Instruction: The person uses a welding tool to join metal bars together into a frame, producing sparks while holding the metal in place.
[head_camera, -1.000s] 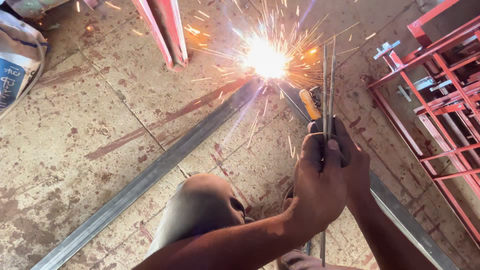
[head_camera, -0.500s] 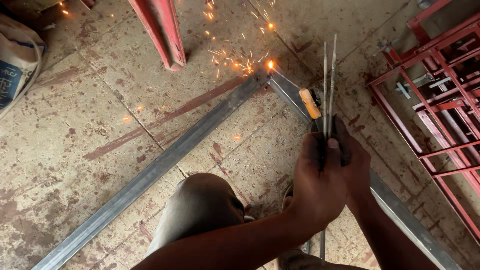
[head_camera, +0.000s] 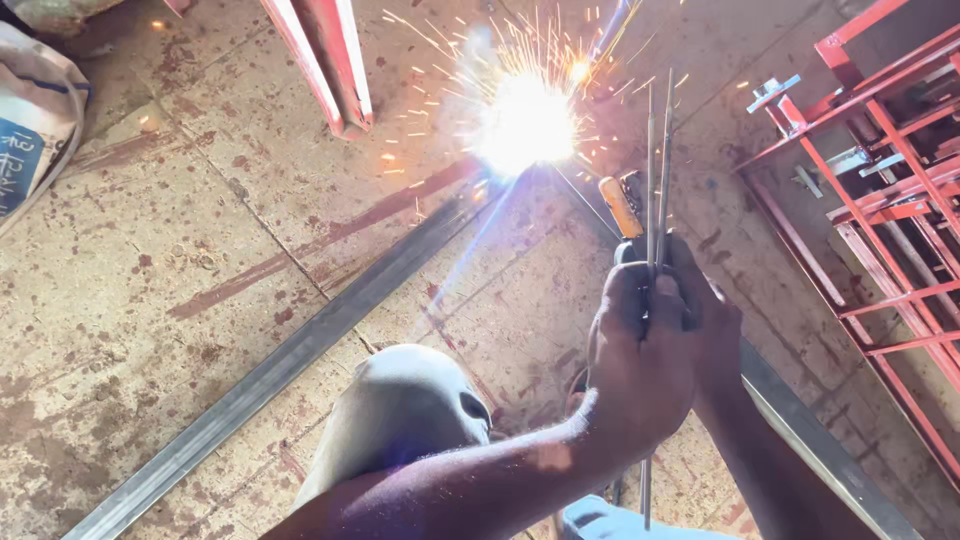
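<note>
Two hands clasped together, left hand (head_camera: 640, 365) gripping spare welding rods (head_camera: 657, 150), right hand (head_camera: 710, 325) mostly hidden, grasp unclear, weld joint lost in glare (head_camera: 525, 125), arc far brighter than half-second earlier.

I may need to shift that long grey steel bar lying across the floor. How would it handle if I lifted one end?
The steel bar looks long and straight, so probably stiff and fairly heavy. Its flat faces suggest it would slide, not roll. The end by the sparks is likely hot.
</note>
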